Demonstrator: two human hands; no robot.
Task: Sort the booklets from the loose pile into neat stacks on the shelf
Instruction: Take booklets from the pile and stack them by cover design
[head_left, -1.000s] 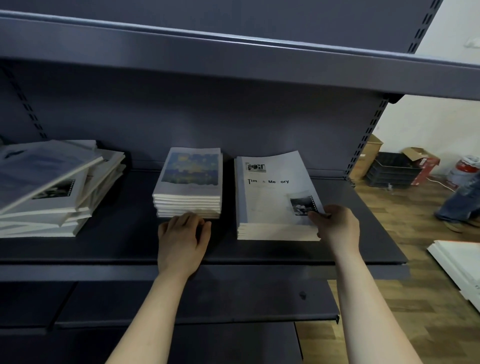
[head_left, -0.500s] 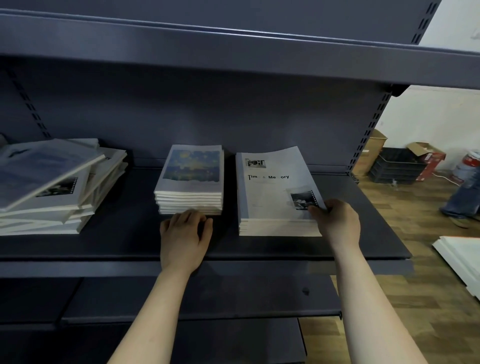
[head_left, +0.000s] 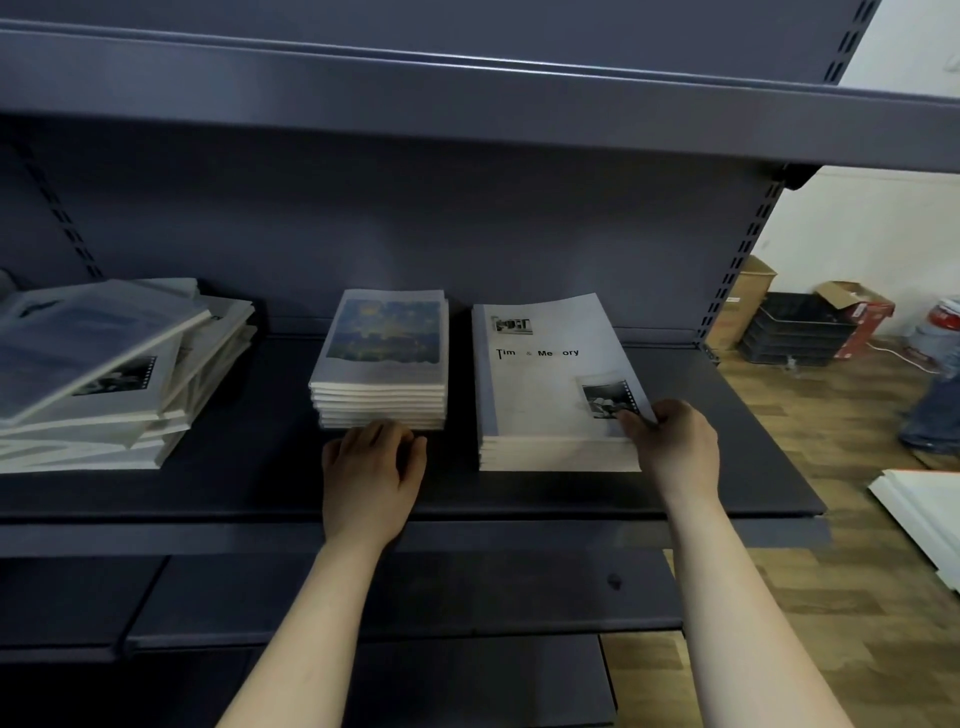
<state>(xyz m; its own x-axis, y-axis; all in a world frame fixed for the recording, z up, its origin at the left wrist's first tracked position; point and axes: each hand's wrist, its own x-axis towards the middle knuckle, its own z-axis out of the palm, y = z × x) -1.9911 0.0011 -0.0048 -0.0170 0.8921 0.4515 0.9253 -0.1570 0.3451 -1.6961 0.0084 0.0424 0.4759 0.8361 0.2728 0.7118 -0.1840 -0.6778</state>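
Note:
On the dark shelf board (head_left: 249, 483) stand two neat stacks. The small stack with a blue-and-yellow cover (head_left: 383, 358) is in the middle. To its right lies the larger white stack (head_left: 550, 384), its top booklet printed with black words and a small photo. My left hand (head_left: 371, 467) rests palm down on the board, fingertips against the small stack's front edge. My right hand (head_left: 672, 441) pinches the top white booklet at its near right corner, thumb on the cover. A loose, slanted pile of booklets (head_left: 104, 374) lies at the far left.
An upper shelf (head_left: 467, 98) overhangs the stacks. Lower shelf boards (head_left: 389, 597) jut out below my arms. To the right is wooden floor with a cardboard box (head_left: 743, 301), a black crate (head_left: 795, 327), white boards (head_left: 924, 514) and a person's leg (head_left: 935, 405).
Both hands have stayed on their stacks. The view has shifted slightly, and the top white booklet looks set a little flatter on its stack.

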